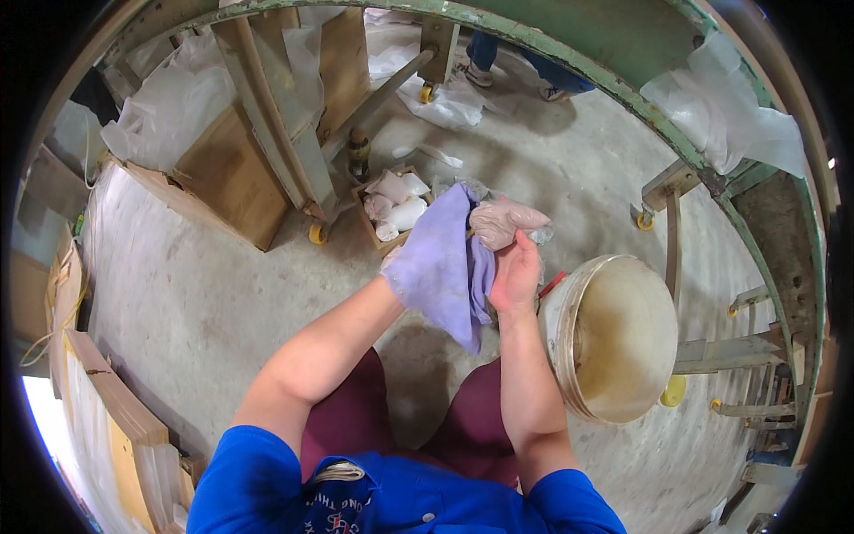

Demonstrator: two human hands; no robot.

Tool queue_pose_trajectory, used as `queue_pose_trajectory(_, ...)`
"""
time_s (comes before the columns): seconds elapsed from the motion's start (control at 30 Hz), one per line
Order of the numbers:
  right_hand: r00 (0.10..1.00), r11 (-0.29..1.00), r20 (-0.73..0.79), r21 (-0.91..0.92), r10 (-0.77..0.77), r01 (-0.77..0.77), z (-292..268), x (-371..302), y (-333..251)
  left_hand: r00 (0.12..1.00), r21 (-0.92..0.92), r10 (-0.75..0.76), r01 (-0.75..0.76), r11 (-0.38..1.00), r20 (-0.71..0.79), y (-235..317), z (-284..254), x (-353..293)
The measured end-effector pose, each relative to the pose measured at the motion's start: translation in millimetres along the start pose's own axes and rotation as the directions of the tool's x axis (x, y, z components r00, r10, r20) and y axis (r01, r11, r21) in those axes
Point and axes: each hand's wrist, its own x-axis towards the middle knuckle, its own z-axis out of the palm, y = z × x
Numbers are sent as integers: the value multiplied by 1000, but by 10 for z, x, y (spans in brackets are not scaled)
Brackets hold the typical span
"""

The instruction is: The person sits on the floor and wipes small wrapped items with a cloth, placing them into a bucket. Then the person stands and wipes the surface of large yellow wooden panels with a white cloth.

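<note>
A purple cloth (436,258) hangs over my left hand (396,276) and hides most of it; the hand grips the cloth from underneath. My right hand (516,274) is raised beside it, bare palm toward me, touching the cloth's right edge. A thin translucent glove (505,219) is bunched over the right hand's fingers and hides them. Both hands are held above the concrete floor, just left of a cream bucket (569,303) with a stained inside.
A small wooden box of white rags (366,222) and a dark bottle (358,153) stand beyond my hands. A wooden crate (233,178) on yellow casters is at left. Plastic sheets, a curved green frame (569,62) and another person's feet (476,73) lie farther back.
</note>
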Motion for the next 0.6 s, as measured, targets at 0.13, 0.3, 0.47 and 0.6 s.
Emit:
queue_pose_trajectory(0.13,1000,999,15,36,-26,26,-174,16,-62,961,778,107,-271,566,257,121,107,-180)
queue_pose_trajectory(0.3,996,989,27,-119,-80,82,48,-26,109,934,692,258,-357,628,248,-94,-182,-61)
queue_pose_trajectory(0.47,997,992,-66,-114,38,-45,48,-71,191,841,931,411,-267,-250,352,-25,-134,-9)
queue_pose_trajectory(0.6,982,976,-169,-182,87,-118,191,-160,221,945,972,292,-88,-218,151,178,77,34)
